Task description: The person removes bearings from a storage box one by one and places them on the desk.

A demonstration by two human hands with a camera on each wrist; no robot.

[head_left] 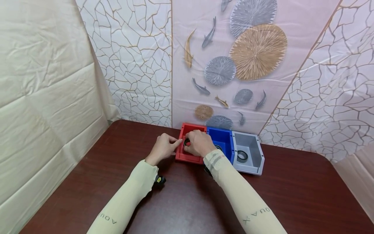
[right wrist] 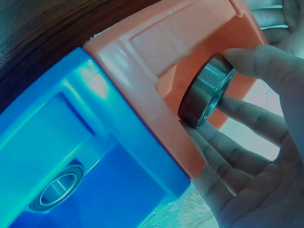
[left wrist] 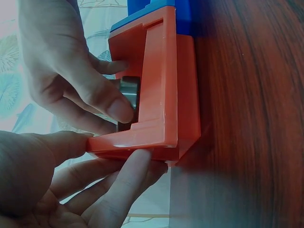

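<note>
My right hand [head_left: 200, 143] reaches into the red bin [head_left: 188, 158] and holds a metal ball bearing [right wrist: 206, 90] between thumb and fingers. In the right wrist view the bearing stands tilted on edge inside the bin, its ring face turned toward the palm. At the bin's left wall is my left hand [head_left: 162, 148], pinching the wall with the thumb on the rim and the fingers along the outer side. The left wrist view shows the bearing partly hidden behind the right thumb.
A blue bin [head_left: 223, 134] adjoins the red one and contains a bearing [right wrist: 59, 190]. Right of it stands a grey bin [head_left: 248, 143] with another bearing [head_left: 242, 156] inside. The bins sit at the back of a dark wooden table [head_left: 175, 201], before a patterned cloth [head_left: 140, 65].
</note>
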